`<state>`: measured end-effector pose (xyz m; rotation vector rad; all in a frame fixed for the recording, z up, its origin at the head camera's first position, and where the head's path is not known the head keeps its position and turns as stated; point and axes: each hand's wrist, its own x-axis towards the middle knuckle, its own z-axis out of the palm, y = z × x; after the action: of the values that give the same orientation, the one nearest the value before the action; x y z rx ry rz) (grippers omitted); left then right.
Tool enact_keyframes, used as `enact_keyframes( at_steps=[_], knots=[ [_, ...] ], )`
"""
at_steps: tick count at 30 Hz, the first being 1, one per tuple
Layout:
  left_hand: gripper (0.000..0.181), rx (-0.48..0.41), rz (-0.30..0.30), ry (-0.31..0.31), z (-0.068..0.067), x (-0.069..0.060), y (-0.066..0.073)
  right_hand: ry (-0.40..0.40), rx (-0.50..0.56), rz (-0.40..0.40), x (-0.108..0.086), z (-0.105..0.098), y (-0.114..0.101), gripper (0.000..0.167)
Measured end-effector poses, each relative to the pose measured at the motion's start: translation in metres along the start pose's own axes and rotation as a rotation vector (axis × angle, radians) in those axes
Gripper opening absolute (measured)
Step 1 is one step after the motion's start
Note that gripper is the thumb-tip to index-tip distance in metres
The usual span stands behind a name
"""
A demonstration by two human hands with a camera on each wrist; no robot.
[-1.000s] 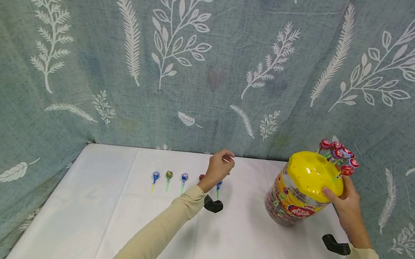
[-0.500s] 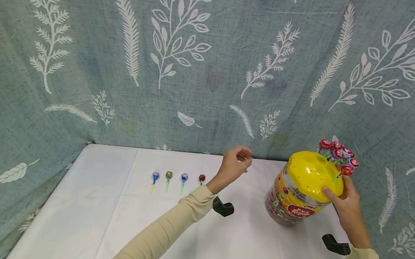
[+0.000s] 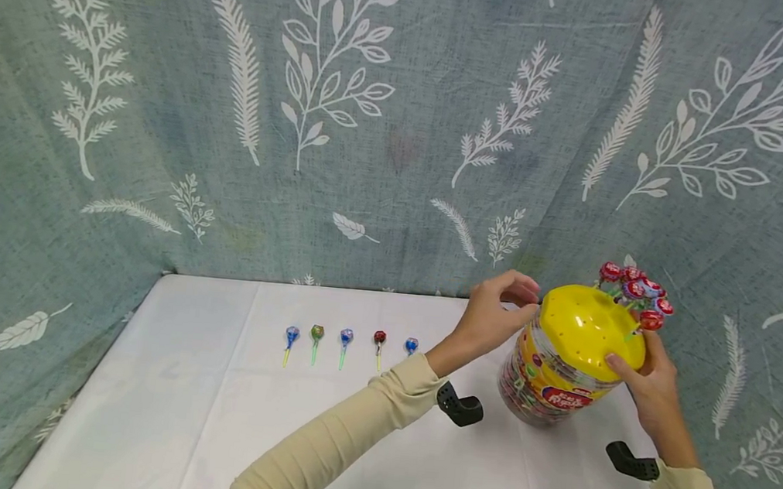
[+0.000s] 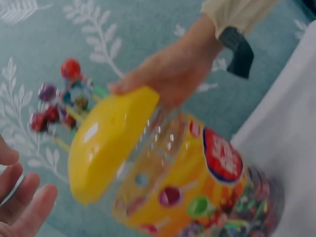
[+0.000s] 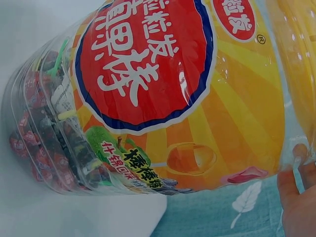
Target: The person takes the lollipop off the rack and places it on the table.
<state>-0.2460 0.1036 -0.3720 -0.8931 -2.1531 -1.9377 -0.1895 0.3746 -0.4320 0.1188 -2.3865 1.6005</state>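
Note:
A clear jar (image 3: 539, 378) of wrapped lollipops with a yellow lid (image 3: 583, 327) leans to the right on the table. My right hand (image 3: 658, 396) grips the lid's right edge, thumb on top. Several red lollipops (image 3: 632, 287) stand in the lid's far right side. My left hand (image 3: 493, 315), fingers loosely bent and holding nothing, is at the lid's left side; in the left wrist view its fingers (image 4: 29, 197) stand apart from the lid (image 4: 111, 143). The right wrist view shows the jar's label (image 5: 148, 64) and my right fingers (image 5: 298, 192) at the neck.
Several lollipops lie in a row on the white table (image 3: 163, 380), among them a green one (image 3: 317, 333), a red one (image 3: 379, 338) and a blue one (image 3: 292, 334). A patterned grey-green curtain (image 3: 399, 152) hangs behind the table.
My left hand has moved right, from above the row of lollipops to the jar's left side, uncovering the rightmost lollipop's head. My right hand and the jar have stayed in place.

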Motion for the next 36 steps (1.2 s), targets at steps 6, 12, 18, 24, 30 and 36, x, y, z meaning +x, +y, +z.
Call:
enact_keyframes(
  at_steps=[6, 12, 18, 24, 30, 36],
  knots=[
    [0.022, 0.005, 0.050, -0.083, 0.023, 0.008, 0.014, -0.005, -0.011, 0.015, 0.001, 0.000, 0.002, 0.067],
    [0.026, 0.051, 0.094, -0.146, 0.045, 0.016, 0.022, 0.001, -0.062, 0.030, 0.001, 0.001, 0.000, 0.067],
    [0.029, 0.067, 0.097, -0.179, 0.069, 0.020, 0.026, 0.009, -0.048, 0.012, 0.000, 0.000, 0.000, 0.065],
    [0.035, 0.045, 0.058, -0.208, 0.088, 0.025, 0.029, 0.021, -0.048, 0.009, 0.000, -0.001, 0.001, 0.065],
    [0.035, 0.155, 0.035, -0.256, 0.103, 0.035, 0.031, 0.040, -0.070, -0.007, 0.000, -0.002, 0.003, 0.063],
    [0.031, 0.225, 0.036, -0.254, 0.109, 0.040, 0.031, 0.020, -0.072, 0.007, 0.002, -0.001, 0.003, 0.068]
  ],
)
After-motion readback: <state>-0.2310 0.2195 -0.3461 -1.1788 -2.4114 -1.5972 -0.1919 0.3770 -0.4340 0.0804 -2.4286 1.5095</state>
